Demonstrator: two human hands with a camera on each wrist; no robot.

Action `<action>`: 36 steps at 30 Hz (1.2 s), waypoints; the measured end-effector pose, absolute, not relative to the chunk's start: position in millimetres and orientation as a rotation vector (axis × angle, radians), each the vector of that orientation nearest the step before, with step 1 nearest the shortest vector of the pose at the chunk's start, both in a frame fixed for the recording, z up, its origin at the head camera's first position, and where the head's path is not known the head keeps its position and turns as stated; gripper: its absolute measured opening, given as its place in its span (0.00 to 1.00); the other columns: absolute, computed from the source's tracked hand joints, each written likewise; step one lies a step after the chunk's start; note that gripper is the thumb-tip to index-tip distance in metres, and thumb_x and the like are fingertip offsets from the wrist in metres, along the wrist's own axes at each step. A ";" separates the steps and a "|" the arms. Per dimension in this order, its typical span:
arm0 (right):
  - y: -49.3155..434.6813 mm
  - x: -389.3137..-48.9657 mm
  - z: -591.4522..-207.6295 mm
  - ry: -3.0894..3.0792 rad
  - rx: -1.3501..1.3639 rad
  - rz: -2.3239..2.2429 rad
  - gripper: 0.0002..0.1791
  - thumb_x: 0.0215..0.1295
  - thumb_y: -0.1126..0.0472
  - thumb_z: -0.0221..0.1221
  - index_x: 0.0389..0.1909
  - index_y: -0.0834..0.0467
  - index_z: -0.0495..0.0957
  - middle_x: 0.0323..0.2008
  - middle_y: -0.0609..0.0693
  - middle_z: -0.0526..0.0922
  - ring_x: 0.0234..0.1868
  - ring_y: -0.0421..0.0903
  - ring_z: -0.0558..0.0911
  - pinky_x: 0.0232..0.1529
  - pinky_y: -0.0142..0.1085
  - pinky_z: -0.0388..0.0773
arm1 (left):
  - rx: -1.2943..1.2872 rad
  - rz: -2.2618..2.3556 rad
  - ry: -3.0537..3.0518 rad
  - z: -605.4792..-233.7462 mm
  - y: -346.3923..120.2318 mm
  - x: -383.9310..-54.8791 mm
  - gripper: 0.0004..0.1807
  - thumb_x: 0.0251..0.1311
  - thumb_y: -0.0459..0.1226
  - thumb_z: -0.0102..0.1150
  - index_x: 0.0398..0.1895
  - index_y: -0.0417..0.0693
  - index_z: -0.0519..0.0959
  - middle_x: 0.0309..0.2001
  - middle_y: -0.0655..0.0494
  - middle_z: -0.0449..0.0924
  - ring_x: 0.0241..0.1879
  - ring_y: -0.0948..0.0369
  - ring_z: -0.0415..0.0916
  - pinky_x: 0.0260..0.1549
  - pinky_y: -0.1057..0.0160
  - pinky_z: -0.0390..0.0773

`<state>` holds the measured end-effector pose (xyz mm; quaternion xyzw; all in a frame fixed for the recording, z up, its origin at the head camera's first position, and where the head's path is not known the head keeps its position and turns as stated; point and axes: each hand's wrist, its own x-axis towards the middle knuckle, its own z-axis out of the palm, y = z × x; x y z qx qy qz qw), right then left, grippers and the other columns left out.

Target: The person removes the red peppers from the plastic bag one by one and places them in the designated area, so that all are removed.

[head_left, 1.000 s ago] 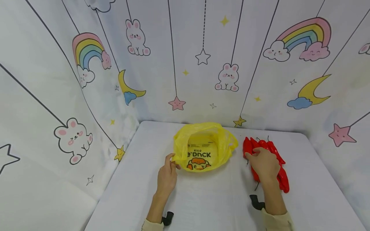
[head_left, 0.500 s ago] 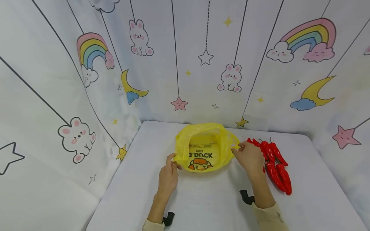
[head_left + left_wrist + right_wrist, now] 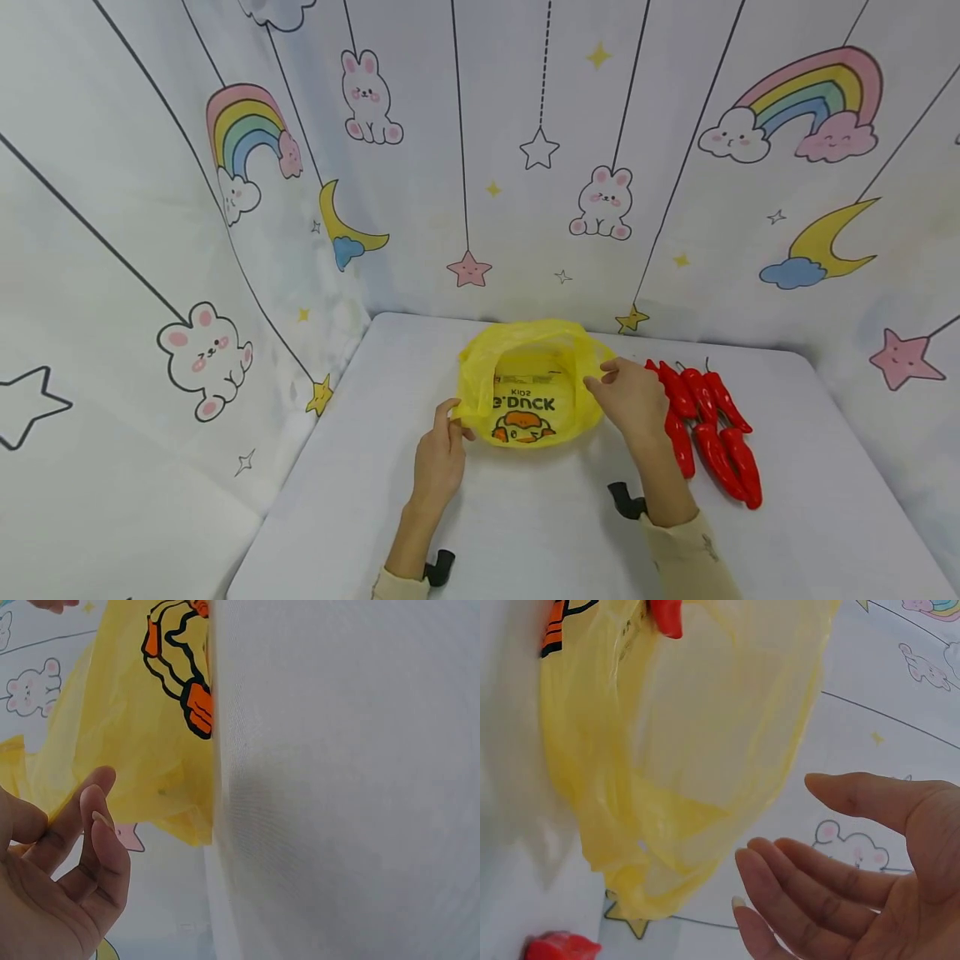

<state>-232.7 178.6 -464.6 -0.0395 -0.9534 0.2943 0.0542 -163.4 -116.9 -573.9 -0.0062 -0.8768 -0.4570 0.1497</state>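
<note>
A yellow plastic bag (image 3: 480,383) with a cartoon duck print stands with its mouth held wide. My left hand (image 3: 438,462) pinches the left edge of its rim between thumb and fingers, as the left wrist view confirms (image 3: 67,870). Over the bag's right side is my right hand (image 3: 637,400); in the right wrist view its thumb and fingers are apart with nothing between them. The tip of a red chili pepper (image 3: 667,616) shows at the bag's mouth there. Several more red chili peppers (image 3: 722,458) lie to the right of my right hand, one partly hidden by it.
The white table (image 3: 540,517) stretches in front of the bag and to both sides. A white curtain (image 3: 420,192) printed with rabbits, rainbows and stars hangs behind and beside it. Each wrist wears a black camera mount (image 3: 626,502).
My right hand has moved left from the chili peppers to the bag's right side. My left hand keeps its pinch on the rim. The head view has shifted slightly.
</note>
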 end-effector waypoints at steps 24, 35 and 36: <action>141.6 -264.1 -461.6 -2.980 -0.031 0.833 0.26 0.66 0.48 0.68 0.58 0.61 0.83 0.44 0.58 0.89 0.37 0.53 0.86 0.37 0.43 0.84 | -0.023 -1.293 -2.525 -573.5 -116.7 -162.9 0.18 0.82 0.33 0.41 0.70 0.53 0.67 0.35 0.54 0.87 0.17 0.67 0.64 0.19 0.68 0.67; 127.6 -276.0 -472.1 -2.959 0.045 0.845 0.25 0.65 0.48 0.69 0.55 0.62 0.85 0.41 0.55 0.89 0.40 0.53 0.85 0.43 0.47 0.81 | -0.026 -1.278 -2.526 -571.9 -117.3 -162.6 0.18 0.82 0.33 0.42 0.69 0.53 0.67 0.34 0.57 0.86 0.17 0.68 0.63 0.20 0.67 0.67; 126.2 -277.5 -473.6 -2.955 0.061 0.852 0.25 0.66 0.48 0.69 0.55 0.61 0.85 0.41 0.55 0.89 0.40 0.53 0.85 0.43 0.47 0.81 | -0.024 -1.280 -2.527 -571.8 -117.3 -162.6 0.18 0.82 0.33 0.42 0.69 0.53 0.67 0.34 0.57 0.86 0.18 0.68 0.64 0.20 0.67 0.67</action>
